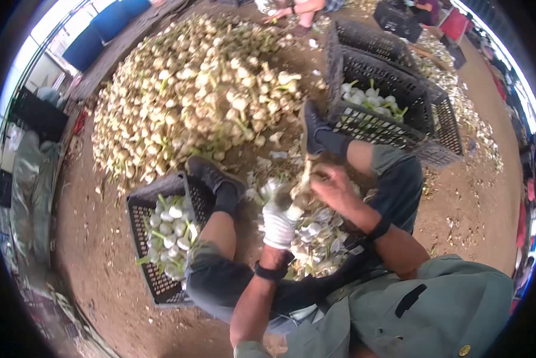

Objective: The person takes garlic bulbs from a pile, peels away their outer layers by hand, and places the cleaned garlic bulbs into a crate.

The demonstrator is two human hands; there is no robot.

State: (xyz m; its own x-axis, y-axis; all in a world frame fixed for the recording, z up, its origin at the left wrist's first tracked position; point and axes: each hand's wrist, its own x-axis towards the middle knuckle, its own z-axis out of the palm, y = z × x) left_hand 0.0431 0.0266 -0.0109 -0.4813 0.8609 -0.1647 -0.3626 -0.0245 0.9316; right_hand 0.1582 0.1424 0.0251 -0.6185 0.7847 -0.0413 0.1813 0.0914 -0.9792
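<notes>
While your gloved left hand point(278, 225) looks closed around a garlic bulb point(302, 193), your bare right hand point(334, 187) is at its far side, fingers curled in narrow; blur, so can't tell whether they pinch skin or stem. Bulb sits mid-view, above the loose skins point(318, 238) at 5 o'clock. Step in hand: probably stripping the outer layers. Next move likely calls for keeping the left grip firm, pulling the dirty layers clear, then laying the bulb with the clean ones.

Clock from the hands: left crate point(138, 222) at 8 to 9, white bulbs point(171, 231) inside; right crate point(378, 68) at 1, more white bulbs point(372, 98) in it. Big unpeeled heap point(187, 98) at 10 to 11. Another person point(306, 6) works at 12, well apart.

In the way: your left shin point(219, 230) stands between hands and left crate; your right shoe point(311, 128) and shin edge the path to the right one. Reach over, don't knock.
</notes>
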